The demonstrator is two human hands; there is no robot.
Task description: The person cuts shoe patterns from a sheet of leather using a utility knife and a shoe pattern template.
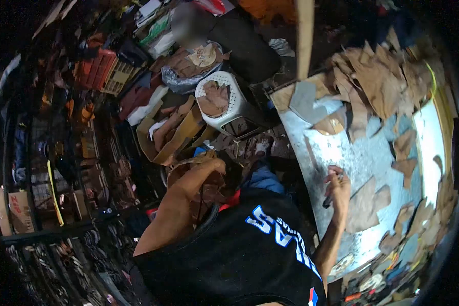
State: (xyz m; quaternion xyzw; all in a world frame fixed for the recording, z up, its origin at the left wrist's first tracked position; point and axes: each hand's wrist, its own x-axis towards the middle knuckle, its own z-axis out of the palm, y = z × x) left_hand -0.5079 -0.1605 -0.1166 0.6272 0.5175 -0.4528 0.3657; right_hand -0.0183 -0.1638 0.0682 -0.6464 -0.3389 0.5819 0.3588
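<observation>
My left arm bends down beside a container holding brown pieces (201, 196). The end of my left hand (217, 166) is near its edge, and the fingers are hidden. Over the shiny metal-topped table (319, 153), my right hand (337, 188) is closed around a small dark tool (327, 202); its exact kind does not show. Close to that hand, a large grey-brown cut piece (362, 206), which looks like leather, lies flat. Farther up the table are a grey piece (306, 104) and a brown rounded piece (331, 124).
Brown scraps pile up at the table's far end (377, 76) and along its right side. A white stool (219, 120) bears brown pieces. Beside it stand an open cardboard box (176, 145) and a filled plastic bag (183, 81). Crowded racks (61, 224) line the left.
</observation>
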